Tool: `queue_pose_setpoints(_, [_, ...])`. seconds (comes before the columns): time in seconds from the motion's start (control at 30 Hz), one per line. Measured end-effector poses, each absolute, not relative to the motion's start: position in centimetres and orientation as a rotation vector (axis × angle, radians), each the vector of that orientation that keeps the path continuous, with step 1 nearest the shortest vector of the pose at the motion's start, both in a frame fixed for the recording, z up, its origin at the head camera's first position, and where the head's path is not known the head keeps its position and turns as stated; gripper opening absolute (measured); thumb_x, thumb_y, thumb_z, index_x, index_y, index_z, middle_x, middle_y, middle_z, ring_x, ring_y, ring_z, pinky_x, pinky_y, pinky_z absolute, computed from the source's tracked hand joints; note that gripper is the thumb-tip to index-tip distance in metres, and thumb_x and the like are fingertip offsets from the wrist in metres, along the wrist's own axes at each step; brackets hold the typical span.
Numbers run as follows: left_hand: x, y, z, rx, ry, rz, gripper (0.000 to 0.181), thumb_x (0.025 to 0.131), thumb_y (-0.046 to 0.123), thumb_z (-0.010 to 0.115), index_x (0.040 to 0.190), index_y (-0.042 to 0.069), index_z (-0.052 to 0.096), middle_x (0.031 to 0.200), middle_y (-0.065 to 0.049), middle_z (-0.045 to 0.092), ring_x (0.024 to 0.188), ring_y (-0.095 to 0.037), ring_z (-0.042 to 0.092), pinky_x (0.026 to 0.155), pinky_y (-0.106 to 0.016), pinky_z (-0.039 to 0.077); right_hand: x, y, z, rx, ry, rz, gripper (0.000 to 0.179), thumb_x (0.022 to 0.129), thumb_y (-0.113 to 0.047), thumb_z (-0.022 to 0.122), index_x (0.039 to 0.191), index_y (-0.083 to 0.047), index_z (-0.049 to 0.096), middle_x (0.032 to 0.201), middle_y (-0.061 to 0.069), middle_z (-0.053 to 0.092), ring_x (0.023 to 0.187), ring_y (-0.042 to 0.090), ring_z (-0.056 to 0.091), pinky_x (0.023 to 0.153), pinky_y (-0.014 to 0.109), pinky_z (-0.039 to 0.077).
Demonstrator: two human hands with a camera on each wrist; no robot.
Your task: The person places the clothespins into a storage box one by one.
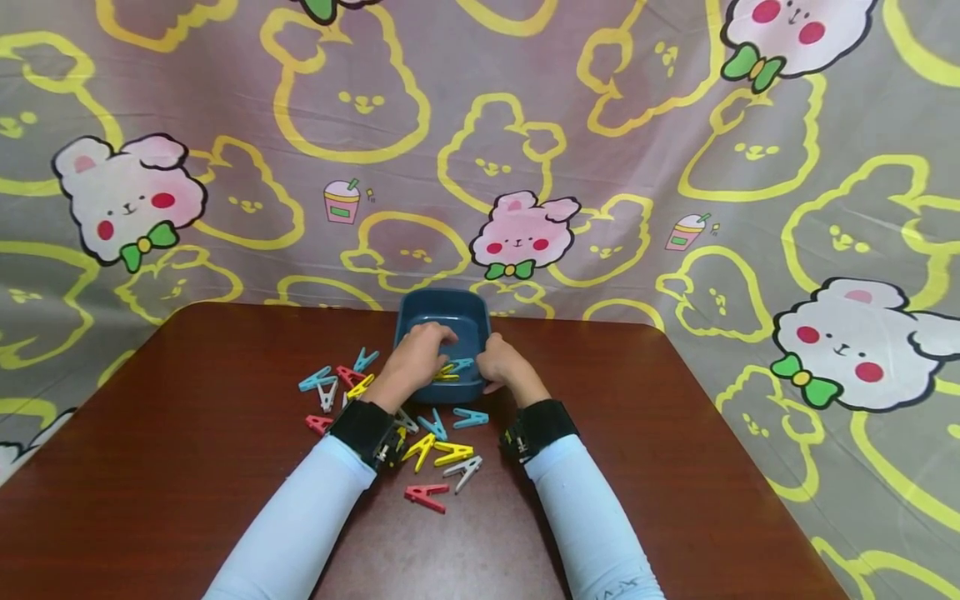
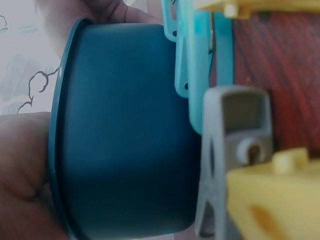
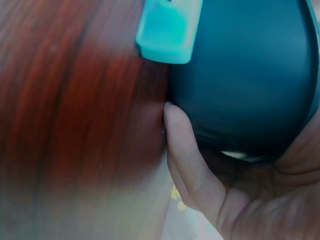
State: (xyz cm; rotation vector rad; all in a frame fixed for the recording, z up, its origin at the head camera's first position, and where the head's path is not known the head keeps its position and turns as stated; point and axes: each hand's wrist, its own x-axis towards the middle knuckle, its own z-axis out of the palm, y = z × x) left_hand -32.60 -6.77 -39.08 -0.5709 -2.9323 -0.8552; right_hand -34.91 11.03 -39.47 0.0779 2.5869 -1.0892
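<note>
Evidently, the right hand (image 1: 506,364) grips the navy-blue plastic bin (image 1: 450,393) at the head frame's centre, loose clothespins (image 1: 453,452) strewn below it.

If the bin slides toward that frame's bottom, it could snag on the light-blue clothespin (image 1: 471,417) just before it; a low left wrist mount (image 1: 367,429) could scatter others. The left hand (image 1: 420,358) reaches over the bin's left wall, and whether its fingers pinch anything cannot be told. The left-wrist view reveals a gray clothespin (image 2: 235,139) close by the bin's base; the right-wrist view, a finger (image 3: 182,135) alongside the bin's lower wall, hidden from the head camera.
</note>
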Motion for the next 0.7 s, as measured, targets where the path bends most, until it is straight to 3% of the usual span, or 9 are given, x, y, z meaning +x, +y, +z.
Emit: queue_pose_setpoints(0.7, [-32.3, -8.3, -37.5, -0.557, -2.903, -0.880, 0.036, 0.105, 0.013, 0.071, 0.140, 0.007, 0.069, 0.142, -0.016, 0.068, 0.135, -0.036, 0.064, 0.111, -0.051, 0.058, -35.1, 11.0, -39.7, 0.094, 2.605, -1.083, 0.071, 0.113, -0.011, 0.040, 0.172, 0.004, 0.002, 0.173, 0.032, 0.032, 0.095, 0.040, 0.077, 0.067, 0.037, 0.068])
